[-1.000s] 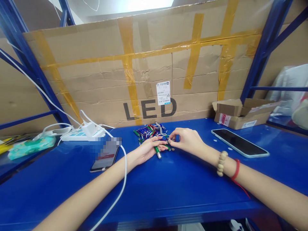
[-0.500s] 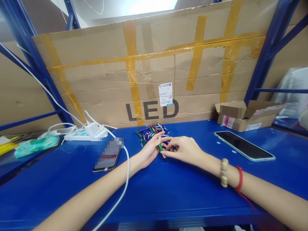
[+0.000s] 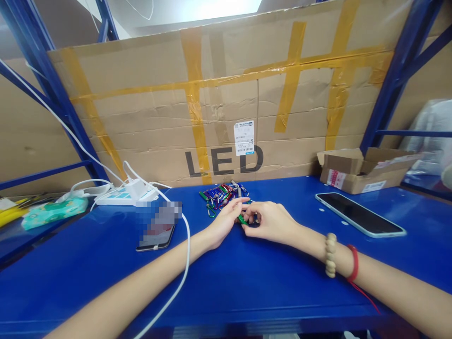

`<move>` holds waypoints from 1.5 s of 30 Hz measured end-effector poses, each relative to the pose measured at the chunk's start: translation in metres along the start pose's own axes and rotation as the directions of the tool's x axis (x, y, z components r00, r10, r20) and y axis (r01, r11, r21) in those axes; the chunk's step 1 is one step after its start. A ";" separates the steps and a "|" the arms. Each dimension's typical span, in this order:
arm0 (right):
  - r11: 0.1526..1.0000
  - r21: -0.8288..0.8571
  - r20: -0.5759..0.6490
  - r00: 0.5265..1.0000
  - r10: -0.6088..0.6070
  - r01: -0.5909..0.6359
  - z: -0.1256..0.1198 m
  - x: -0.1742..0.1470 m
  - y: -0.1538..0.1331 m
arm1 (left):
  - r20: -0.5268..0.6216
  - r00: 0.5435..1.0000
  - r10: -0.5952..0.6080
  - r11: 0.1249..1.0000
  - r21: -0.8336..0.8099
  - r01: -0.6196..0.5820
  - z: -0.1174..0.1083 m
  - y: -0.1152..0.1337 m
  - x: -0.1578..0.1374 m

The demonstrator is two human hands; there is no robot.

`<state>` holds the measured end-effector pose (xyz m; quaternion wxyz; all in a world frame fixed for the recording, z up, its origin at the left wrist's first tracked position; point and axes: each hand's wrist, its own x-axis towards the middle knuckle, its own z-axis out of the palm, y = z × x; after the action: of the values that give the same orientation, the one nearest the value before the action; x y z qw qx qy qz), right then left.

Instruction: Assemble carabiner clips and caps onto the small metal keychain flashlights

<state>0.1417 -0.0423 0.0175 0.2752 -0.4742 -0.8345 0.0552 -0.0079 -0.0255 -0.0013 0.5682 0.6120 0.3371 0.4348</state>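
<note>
My left hand (image 3: 225, 222) and my right hand (image 3: 273, 220) meet near the middle of the blue surface. Between them is a small green metal tube (image 3: 242, 219), resembling a keychain flashlight. Right thumb and fingers pinch its lower end. The upper end rests against my left fingers, one of which stretches out toward the right; the others are partly hidden. Just behind lies a pile of small keychain pieces (image 3: 213, 194) in blue, green, red and silver. A green carabiner clip (image 3: 211, 213) sticks out of the pile, beside my left hand.
A dark phone (image 3: 160, 233) lies left, with a white cable (image 3: 188, 240) looping across my left forearm. Behind stand a power strip (image 3: 116, 197) and a large cardboard sheet (image 3: 148, 127). On the right are a light-blue-cased phone (image 3: 360, 214) and an open cardboard box (image 3: 353, 174).
The green tube has shifted slightly right and turned between my hands. My left hand has moved a little right and down, uncovering the green clip and more of the pile.
</note>
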 end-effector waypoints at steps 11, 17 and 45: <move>0.977 -0.110 -0.163 0.973 0.164 -0.183 -0.022 0.009 0.025 | -0.284 0.843 0.457 0.479 0.877 0.036 -0.065 0.021 0.020; 0.942 -0.182 -0.124 0.957 0.261 -0.281 -0.020 0.012 0.033 | -0.233 0.935 0.266 0.054 0.972 0.227 -0.090 0.017 0.020; 0.898 -0.310 -0.057 0.949 0.309 -0.312 -0.018 0.012 0.047 | -0.124 0.988 0.097 -0.163 0.977 0.138 -0.110 0.015 0.020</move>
<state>0.1819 -0.0095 0.0208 0.1865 -0.6391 -0.7453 -0.0369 -0.1018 0.0354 0.0136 -0.1208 0.7872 0.6017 0.0603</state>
